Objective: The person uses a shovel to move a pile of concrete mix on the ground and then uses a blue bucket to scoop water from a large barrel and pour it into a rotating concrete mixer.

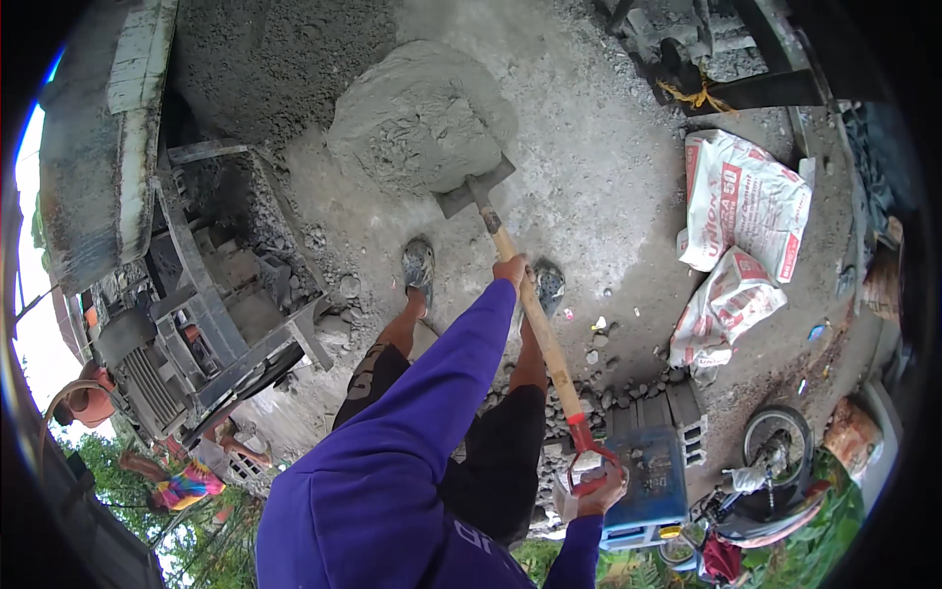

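A shovel (543, 329) with a wooden shaft and a red D-grip runs from lower right up to its metal blade (475, 187), which is pushed into the near edge of a grey heap of cement mix (417, 118). My left hand (510, 269) grips the shaft partway down, the purple sleeve reaching to it. My right hand (601, 491) holds the red D-grip at the shaft's end. My two feet in dusty clogs stand on the concrete just behind the blade.
A grey block-making machine (211, 304) stands at the left. Two white cement sacks (741, 201) lie crumpled at the right. Hollow concrete blocks (677, 417), a blue crate (653, 481) and a motorbike wheel (775, 447) sit at lower right. Another person stands at lower left.
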Motion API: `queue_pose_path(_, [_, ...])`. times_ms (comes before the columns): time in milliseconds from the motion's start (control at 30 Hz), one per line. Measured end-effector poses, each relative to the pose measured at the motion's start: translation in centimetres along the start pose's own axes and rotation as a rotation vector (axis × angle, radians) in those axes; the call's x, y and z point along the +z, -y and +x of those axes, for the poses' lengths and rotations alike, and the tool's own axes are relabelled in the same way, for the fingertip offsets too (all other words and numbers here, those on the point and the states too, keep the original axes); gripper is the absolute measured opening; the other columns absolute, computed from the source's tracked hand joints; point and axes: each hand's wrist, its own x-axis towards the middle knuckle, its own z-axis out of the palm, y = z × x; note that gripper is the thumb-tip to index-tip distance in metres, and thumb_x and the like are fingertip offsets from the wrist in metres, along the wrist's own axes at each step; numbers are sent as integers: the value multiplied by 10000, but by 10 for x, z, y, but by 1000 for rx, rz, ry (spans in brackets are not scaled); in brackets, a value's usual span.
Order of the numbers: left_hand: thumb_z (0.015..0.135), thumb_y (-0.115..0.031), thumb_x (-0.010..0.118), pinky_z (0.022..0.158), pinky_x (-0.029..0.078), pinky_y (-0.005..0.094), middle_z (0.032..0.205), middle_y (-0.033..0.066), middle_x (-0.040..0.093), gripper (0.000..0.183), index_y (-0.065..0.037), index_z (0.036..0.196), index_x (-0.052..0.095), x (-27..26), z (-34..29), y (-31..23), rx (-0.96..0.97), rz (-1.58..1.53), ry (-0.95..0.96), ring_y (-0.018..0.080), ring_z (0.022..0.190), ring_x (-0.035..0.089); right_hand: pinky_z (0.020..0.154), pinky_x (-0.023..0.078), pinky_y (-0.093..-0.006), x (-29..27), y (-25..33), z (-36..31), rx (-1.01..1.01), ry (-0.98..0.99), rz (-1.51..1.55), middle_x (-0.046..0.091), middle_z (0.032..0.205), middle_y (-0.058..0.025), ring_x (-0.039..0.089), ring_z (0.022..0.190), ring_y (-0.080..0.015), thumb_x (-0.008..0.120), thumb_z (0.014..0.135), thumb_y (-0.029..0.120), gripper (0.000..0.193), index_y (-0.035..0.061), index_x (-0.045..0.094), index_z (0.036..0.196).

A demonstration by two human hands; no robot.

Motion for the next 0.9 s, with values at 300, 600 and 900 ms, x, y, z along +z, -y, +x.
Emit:
queue_pose_path(300, [740, -138, 629, 385, 448, 385, 574, 121, 552, 198, 15, 661, 531, -36, -104, 2, -37, -83, 28, 227, 418, 543, 369, 404, -282, -79, 30, -99, -30, -22, 9, 443, 520, -14, 460, 399, -137, 537, 770, 176, 122, 59, 507, 787])
queue_pose_path(600, [766, -120, 619, 407, 468, 371, 612, 119, 558, 185, 43, 745, 533, -81, -235, -116, -33, -39, 131, 218, 446, 558, 411, 325, -210, -56, 81, -309, -695, -12, -324, 529, 621, -13, 405, 449, -61, 503, 887, 284, 322, -1, 642, 942])
queue_pose_path(900, [817, -97, 589, 458, 487, 369, 681, 117, 556, 184, 65, 835, 504, -206, -384, -394, 270, -123, 402, 217, 516, 577, 447, 357, -221, 88, 142, -544, -692, 115, -20, 548, 660, -19, 438, 491, -70, 511, 886, 275, 298, 11, 641, 927])
